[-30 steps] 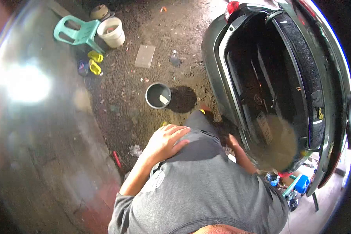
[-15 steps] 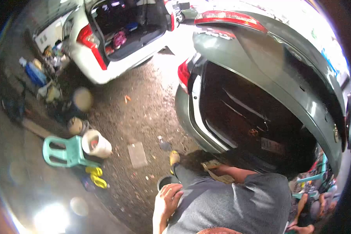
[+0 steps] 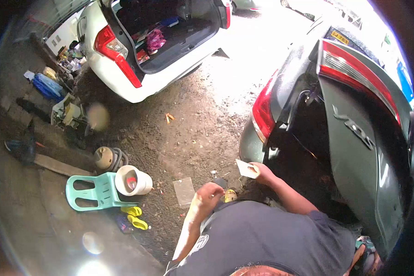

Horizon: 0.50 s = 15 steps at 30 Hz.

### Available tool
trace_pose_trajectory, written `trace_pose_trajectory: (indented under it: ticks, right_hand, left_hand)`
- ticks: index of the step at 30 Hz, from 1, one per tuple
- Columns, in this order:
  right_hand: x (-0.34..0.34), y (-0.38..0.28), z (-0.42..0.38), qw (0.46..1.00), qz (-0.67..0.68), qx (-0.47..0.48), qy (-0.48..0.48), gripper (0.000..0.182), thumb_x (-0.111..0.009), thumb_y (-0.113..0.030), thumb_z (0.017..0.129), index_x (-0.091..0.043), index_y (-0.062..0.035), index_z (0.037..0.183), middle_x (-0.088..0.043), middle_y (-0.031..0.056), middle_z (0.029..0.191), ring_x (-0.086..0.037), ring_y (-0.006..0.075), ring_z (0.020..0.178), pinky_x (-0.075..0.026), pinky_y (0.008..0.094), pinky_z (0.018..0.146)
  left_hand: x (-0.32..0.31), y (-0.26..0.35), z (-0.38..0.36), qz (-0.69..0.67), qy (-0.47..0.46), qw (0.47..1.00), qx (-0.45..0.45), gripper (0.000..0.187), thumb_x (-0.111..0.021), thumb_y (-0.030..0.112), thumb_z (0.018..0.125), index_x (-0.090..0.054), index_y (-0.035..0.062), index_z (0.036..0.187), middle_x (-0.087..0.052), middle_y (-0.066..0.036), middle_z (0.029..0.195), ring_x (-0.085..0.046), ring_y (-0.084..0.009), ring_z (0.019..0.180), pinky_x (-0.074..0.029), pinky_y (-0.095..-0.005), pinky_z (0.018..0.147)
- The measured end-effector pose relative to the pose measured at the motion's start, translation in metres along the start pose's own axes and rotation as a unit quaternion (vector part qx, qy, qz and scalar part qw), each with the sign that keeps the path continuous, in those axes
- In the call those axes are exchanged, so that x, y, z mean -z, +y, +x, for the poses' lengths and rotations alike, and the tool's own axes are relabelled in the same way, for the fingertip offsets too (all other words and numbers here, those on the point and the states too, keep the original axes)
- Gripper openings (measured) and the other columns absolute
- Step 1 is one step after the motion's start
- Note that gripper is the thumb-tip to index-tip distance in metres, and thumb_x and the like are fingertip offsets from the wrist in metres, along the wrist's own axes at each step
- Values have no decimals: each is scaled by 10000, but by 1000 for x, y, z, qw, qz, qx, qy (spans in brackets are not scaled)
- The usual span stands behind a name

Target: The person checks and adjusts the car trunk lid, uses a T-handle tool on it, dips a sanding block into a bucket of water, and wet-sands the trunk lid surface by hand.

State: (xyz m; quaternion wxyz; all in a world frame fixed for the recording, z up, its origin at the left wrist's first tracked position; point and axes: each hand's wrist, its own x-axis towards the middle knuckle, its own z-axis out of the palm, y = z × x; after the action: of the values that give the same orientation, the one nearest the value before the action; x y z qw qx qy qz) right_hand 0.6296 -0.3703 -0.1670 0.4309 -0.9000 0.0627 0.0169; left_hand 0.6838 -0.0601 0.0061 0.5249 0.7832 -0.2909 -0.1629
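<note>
My right hand (image 3: 263, 175) grips a pale, flat rectangular piece (image 3: 244, 168) by one end, close to the rear corner of the dark grey car (image 3: 251, 146). Bent at the wrist in front of my chest, my left hand (image 3: 209, 195) has its fingers curled together; I cannot tell what, if anything, is between them. A yellow shoe (image 3: 230, 196) shows just below that hand. The grey car's raised tailgate (image 3: 359, 161) fills the right side of the view.
A white car (image 3: 145, 87) with its boot open is ahead on the left. On the left side, a green plastic chair (image 3: 106, 191) touches a white bucket (image 3: 143, 183), near yellow clogs (image 3: 137, 222). A clear sheet (image 3: 184, 191) lies on the dirt ground. At lower right, another person's hand (image 3: 358, 257) shows.
My view has swung, and the grey car now sits further right. My right hand has come up and forward with the pale piece; my left hand has lifted and curled its fingers.
</note>
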Motion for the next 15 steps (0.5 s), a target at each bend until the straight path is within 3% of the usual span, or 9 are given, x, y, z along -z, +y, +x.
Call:
trace_pose_trajectory:
  ticks: [2, 4, 6, 9, 12, 13, 14, 15]
  right_hand:
    - [28, -63, 7, 991, 64, -119, -20, 286, -581, -184, 919, -587, 0, 1137, -691, 197, 998, -646, 406, 940, -501, 405, 797]
    - [13, -61, 12, 978, 118, -164, 47, 330, -623, -235, 937, -554, -5, 1163, -691, 198, 965, -668, 290, 855, -504, 379, 760]
    - [-2, -56, 23, 968, 164, -160, 102, 348, -640, -265, 942, -554, -11, 1165, -684, 130, 902, -631, 189, 823, -502, 351, 732]
    - [-11, -68, 57, 912, 347, -185, 117, 308, -634, -245, 952, -565, -16, 1146, -653, 44, 917, -584, 122, 839, -487, 304, 749]
    - [-15, -95, 112, 833, 431, -302, 168, 249, -622, -220, 962, -579, -27, 1115, -626, 10, 965, -557, 81, 885, -464, 265, 788]
    - [-25, -96, 140, 861, 420, -172, 230, 239, -616, -211, 965, -573, -24, 1108, -624, 8, 1003, -559, 78, 914, -457, 250, 820]
    - [-30, -98, 165, 813, 511, -173, 219, 252, -611, -220, 967, -574, -25, 1122, -625, 0, 1005, -568, 82, 924, -462, 248, 822]
    - [-30, -112, 188, 802, 528, -175, 216, 260, -609, -228, 969, -576, -30, 1135, -628, 0, 1018, -574, 87, 933, -466, 253, 823]
  left_hand:
    - [7, -16, 26, 3, -36, 999, 1, 82, -694, 37, 837, -684, 14, 915, -681, -115, 898, -673, -242, 845, -533, -329, 738]
    - [12, -38, 55, -12, -66, 998, -6, 105, -667, 27, 836, -677, 3, 938, -685, -141, 913, -676, -281, 858, -530, -355, 769]
    - [26, -52, 88, -10, -97, 995, -30, 194, -604, 22, 875, -684, 20, 1051, -695, -154, 950, -681, -302, 886, -531, -362, 793]
    - [49, -69, 148, -3, -120, 992, -30, 261, -553, 61, 922, -647, 32, 1164, -695, -164, 989, -680, -315, 917, -530, -362, 814]
    - [82, -99, 210, 61, -124, 989, -54, 346, -519, 169, 995, -556, 29, 1309, -694, -178, 1053, -680, -313, 958, -520, -363, 865]
    - [98, -116, 231, 74, -160, 982, -72, 420, -519, 208, 1005, -472, 32, 1384, -652, -191, 1167, -652, -307, 1045, -507, -361, 909]
    - [113, -129, 248, 70, -166, 982, -52, 436, -526, 220, 1004, -461, 30, 1391, -633, -189, 1201, -636, -308, 1078, -501, -365, 923]
    - [127, -135, 265, 63, -170, 983, -33, 453, -532, 233, 1002, -450, 28, 1398, -615, -188, 1235, -620, -308, 1112, -495, -369, 936]
